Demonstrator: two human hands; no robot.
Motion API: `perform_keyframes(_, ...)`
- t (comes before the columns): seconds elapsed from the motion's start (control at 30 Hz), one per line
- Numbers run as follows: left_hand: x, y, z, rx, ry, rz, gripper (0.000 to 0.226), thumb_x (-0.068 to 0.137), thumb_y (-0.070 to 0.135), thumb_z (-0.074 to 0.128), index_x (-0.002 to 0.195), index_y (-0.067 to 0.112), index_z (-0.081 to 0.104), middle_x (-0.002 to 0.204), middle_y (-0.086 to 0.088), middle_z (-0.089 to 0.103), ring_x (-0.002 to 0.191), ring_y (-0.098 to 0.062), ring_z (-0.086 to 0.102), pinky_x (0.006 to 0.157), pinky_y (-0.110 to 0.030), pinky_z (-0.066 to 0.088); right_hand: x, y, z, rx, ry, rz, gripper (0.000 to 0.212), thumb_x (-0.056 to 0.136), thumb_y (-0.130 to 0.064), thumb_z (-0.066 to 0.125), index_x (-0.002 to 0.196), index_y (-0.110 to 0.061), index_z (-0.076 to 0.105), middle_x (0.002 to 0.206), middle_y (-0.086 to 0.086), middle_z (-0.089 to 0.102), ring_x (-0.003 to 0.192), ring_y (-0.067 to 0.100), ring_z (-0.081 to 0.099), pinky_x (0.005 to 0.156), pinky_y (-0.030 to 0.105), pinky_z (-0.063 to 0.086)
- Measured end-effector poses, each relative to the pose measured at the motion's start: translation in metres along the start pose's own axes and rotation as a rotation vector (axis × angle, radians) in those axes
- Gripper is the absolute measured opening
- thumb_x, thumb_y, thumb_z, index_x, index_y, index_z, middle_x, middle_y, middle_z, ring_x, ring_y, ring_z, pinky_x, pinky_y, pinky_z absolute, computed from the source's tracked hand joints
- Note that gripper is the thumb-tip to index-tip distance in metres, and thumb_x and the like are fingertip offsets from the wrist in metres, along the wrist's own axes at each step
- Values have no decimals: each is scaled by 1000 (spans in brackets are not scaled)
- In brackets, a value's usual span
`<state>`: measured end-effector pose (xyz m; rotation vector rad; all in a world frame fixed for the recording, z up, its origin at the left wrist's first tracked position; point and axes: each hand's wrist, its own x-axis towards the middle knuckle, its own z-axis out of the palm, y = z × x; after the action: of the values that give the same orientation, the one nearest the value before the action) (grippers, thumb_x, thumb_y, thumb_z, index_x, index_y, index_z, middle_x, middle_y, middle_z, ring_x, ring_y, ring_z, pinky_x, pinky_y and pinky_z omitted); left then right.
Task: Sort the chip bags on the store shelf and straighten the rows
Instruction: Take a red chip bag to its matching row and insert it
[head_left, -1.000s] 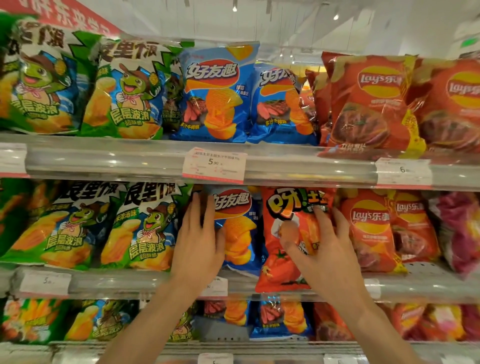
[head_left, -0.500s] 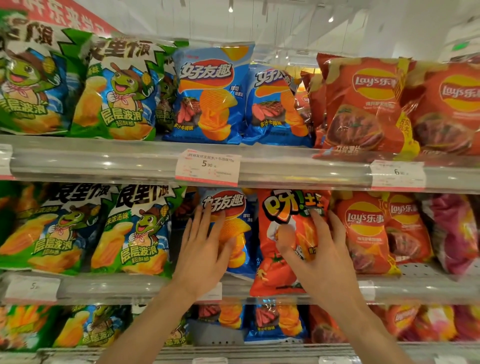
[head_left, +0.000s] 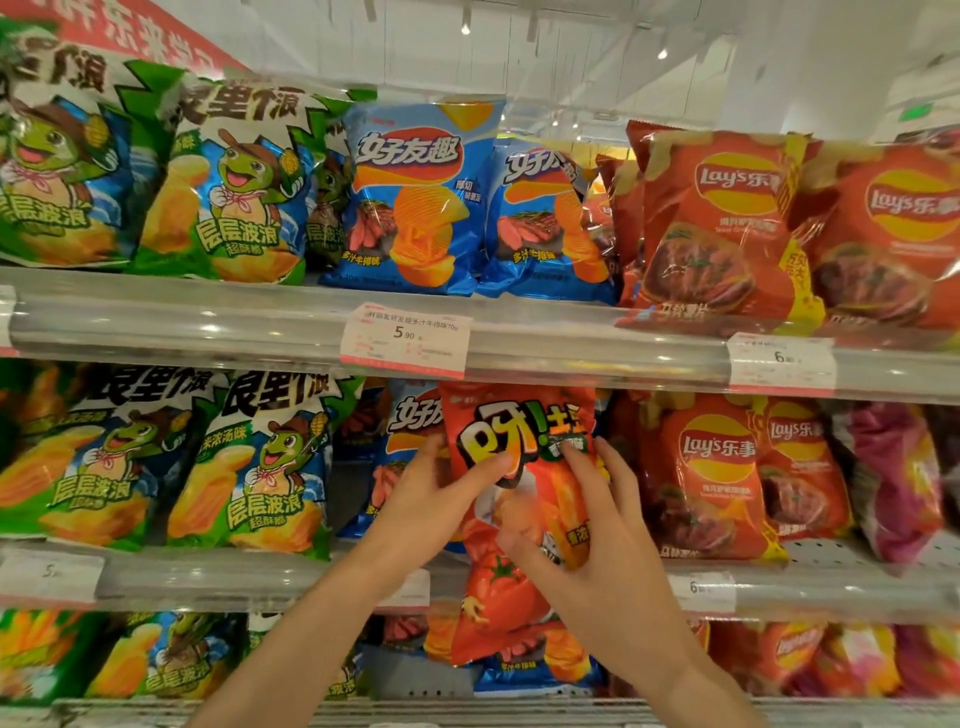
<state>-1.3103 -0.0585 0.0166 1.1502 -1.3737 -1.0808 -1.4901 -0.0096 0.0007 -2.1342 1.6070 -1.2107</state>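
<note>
Your left hand (head_left: 441, 499) has come off the glossy blue foil chip bag with the orange swirl (head_left: 410, 431) and now clamps the left edge of the glossy red tomato-print chip bag (head_left: 519, 467), thumb across its front and fingers tucked behind. Half a second ago that hand lay flat on the blue bag, so this is a fresh two-handed hold. Your right hand (head_left: 592, 525) grips the same red bag from its right side, fingers spread over the printed front and thumb low on the face.

The red bag sits in the centre of the frame, tilted and drawn forward: its bottom now hangs below the clear plastic rail of the middle shelf (head_left: 208, 577), covering part of the lower row. Earlier it stood further back with its base at the rail. It looks lifted out of its slot, which reads as the odd one being pulled from between the blue bags at centre left and the red Lay's bags (head_left: 711, 467) at centre right.

The green corn-mascot bags (head_left: 249, 457) at left stand as before. You likely still need to find the red bag its proper row.
</note>
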Motion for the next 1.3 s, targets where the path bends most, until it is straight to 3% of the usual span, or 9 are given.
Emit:
perform_keyframes(0.23,-13,-5,-6,-41,89,20,37,85,39,75,119,38,60,105,23,74,100,0,70,99,-41,55,-2,-2,-9,272,-66,66,87,77,-74,61,150,-54,19,154,-36,13,134,-21,25,108,21,37)
perform_keyframes(0.37,-30,-8,-12,-80,106,20,36,85,33,73,119,33,61,103,20,75,95,0,71,82,-26,56,2,12,-9,405,-116,216,98,65,-94,52,150,-53,25,149,-25,45,136,0,44,113,42,41)
perform_keyframes(0.43,-42,-10,-16,-101,117,19,37,85,29,73,120,26,62,100,18,76,93,1,71,73,-14,54,2,14,-6,433,-157,250,99,61,-96,52,148,-53,32,141,-23,54,130,1,51,112,41,43)
perform_keyframes(0.57,-68,-15,-31,-92,154,-2,42,80,39,70,119,26,62,86,20,75,81,4,70,65,-15,52,-4,0,6,559,-213,252,51,73,-71,63,120,-54,57,112,-26,69,100,-10,63,87,18,51)
perform_keyframes(0.73,-98,-21,-68,-54,239,-43,49,73,53,71,119,40,61,105,24,73,98,4,69,81,-21,53,-10,-24,36,612,-265,296,71,58,-84,70,120,-53,58,109,-21,71,102,6,70,94,44,56)
perform_keyframes(0.83,-113,-25,-101,-73,288,-50,50,72,52,74,119,41,62,107,22,74,100,1,69,84,-23,53,-12,-52,60,623,-279,285,68,56,-79,73,115,-49,60,104,-23,72,101,1,68,96,40,54)
perform_keyframes(0.97,-137,-30,-160,-113,354,-4,51,71,52,77,117,39,62,101,23,75,93,4,70,71,-10,53,-19,-107,98,622,-306,257,62,60,-69,76,116,-47,61,103,-18,73,92,-3,69,89,35,56)
perform_keyframes(1.1,-170,-36,-244,-81,402,4,62,65,64,75,121,42,60,108,21,74,101,-1,70,81,-22,53,-26,-175,150,581,-361,197,79,55,-84,71,124,-50,56,110,-21,70,102,0,67,93,37,56)
perform_keyframes(1.3,-226,-41,-383,-25,506,19,49,76,61,76,120,47,60,111,21,73,103,-1,69,89,-32,54,-37,-295,242,635,-463,115,59,64,-68,71,116,-46,56,105,-24,71,95,-6,68,84,30,58)
